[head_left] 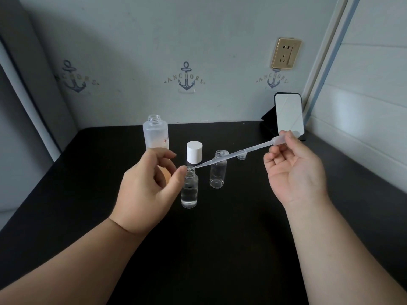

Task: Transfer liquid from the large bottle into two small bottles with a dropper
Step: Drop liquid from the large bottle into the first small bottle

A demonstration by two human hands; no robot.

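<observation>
The large frosted bottle (156, 134) stands uncapped at the back of the black table (220, 238), its white cap (194, 151) beside it. A small clear bottle (189, 190) holds liquid up to about its middle; my left hand (147, 190) pinches its neck between thumb and forefinger. My right hand (295, 170) grips the bulb of a clear plastic dropper (233, 155), which slants down to the left with its tip at that bottle's mouth. The second small bottle (218, 171) stands empty just to the right, behind the dropper's stem.
A tiny clear cap or stopper (241, 155) lies behind the second small bottle. A phone (289, 114) leans on a black stand at the back right corner. Walls close the table at the back and right; a wall socket (285, 53) sits above.
</observation>
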